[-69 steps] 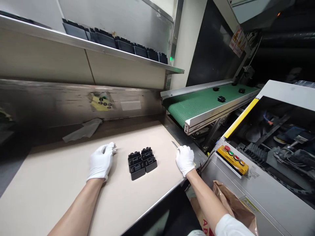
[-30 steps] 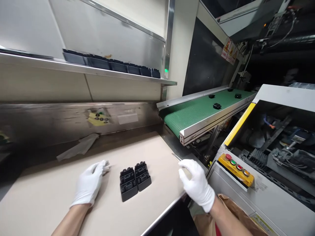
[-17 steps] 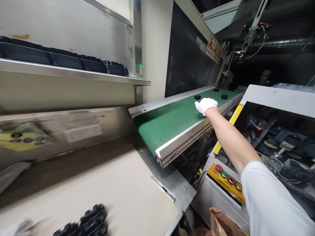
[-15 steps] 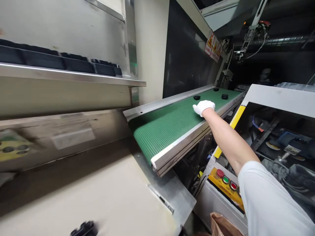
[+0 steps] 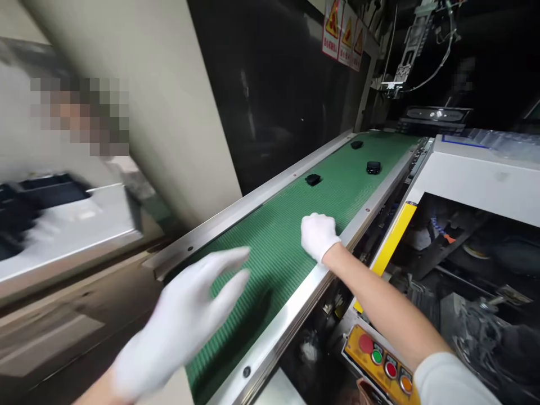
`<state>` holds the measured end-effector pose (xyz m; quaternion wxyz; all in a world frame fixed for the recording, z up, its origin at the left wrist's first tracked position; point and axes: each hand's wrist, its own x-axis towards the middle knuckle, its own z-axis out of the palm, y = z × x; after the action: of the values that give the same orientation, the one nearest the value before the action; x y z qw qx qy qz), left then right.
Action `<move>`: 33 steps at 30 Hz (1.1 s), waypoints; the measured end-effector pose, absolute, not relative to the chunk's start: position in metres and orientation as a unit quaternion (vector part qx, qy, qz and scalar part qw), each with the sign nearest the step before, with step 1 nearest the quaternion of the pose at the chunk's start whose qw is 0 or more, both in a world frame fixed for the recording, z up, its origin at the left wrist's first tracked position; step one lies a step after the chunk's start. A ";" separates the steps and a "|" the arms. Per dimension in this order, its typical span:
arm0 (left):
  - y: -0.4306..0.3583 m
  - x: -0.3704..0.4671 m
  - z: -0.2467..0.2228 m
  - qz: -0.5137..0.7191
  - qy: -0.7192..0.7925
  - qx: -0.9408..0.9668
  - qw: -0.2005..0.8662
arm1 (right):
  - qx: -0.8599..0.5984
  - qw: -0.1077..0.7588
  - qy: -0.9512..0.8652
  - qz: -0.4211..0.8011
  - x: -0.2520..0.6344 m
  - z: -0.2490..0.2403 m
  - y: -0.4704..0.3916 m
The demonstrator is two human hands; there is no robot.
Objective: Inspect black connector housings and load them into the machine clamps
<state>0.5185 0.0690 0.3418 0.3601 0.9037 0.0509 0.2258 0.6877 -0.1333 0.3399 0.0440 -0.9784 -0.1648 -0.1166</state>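
A green ribbed conveyor belt (image 5: pixel 270 236) runs from the lower middle to the upper right. My left hand (image 5: pixel 185 315), in a white glove, hangs over the belt's near end, thumb and fingers apart, holding nothing. Farther along, over the belt near its right rail, is my right hand (image 5: pixel 319 235), also white-gloved. Its fingers are curled, and whatever they may hold is hidden. Three black parts lie on the belt beyond it: one near the left rail (image 5: pixel 313 179), one to the right (image 5: pixel 373 167) and one farthest away (image 5: pixel 356 144).
A yellow button box (image 5: pixel 377 360) stands at the lower right below a white machine frame (image 5: pixel 485 174). Warning signs (image 5: pixel 342 34) hang above the belt. At left, a blurred person stands by a metal shelf (image 5: pixel 71 253) with black trays. A mechanical arm (image 5: pixel 411 50) hangs at the upper right.
My left hand has come into view over the belt. The view has swung right and closer to the belt, and my right hand appears lower. The person at left now shows.
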 end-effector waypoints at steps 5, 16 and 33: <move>-0.024 0.760 0.395 0.132 -0.047 0.979 0.148 | -0.980 0.051 -0.172 -0.085 0.679 0.346 -0.128; -0.057 0.886 0.388 0.059 -0.018 0.982 0.180 | -0.983 0.023 -0.180 -0.005 0.685 0.348 -0.126; 0.031 0.340 0.302 0.111 0.178 0.502 0.839 | -0.896 0.300 -0.285 -0.161 0.605 0.369 -0.149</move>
<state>0.3396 0.0305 0.3017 0.8388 0.5024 0.1783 0.1108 0.6054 -0.1493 0.3688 0.2996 -0.8962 -0.2849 -0.1610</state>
